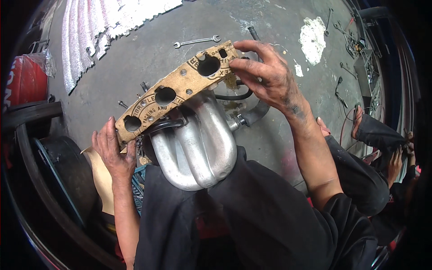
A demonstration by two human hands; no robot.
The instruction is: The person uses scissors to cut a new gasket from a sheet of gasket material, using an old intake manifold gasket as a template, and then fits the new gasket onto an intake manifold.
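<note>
A silver metal intake manifold (198, 144) with curved pipes rests between my knees, its flange side turned away from me. Over that flange lies a tan gasket sheet (185, 82) with printed lettering, three large holes and several small bolt holes. My left hand (113, 150) grips the gasket's near left end, thumb and fingers at its edge. At the far right end, my right hand (267, 74) holds the corner between bent fingers and a partly hidden thumb. A black hose (257, 113) is attached to the manifold's right side.
An open-end wrench (196, 42) lies on the floor beyond the gasket. Corrugated silver sheeting (85, 36) spreads at far left. A brown paper piece (102, 180) is beside my left forearm. More tools (346, 33) lie at far right, near another person's leg (355, 166).
</note>
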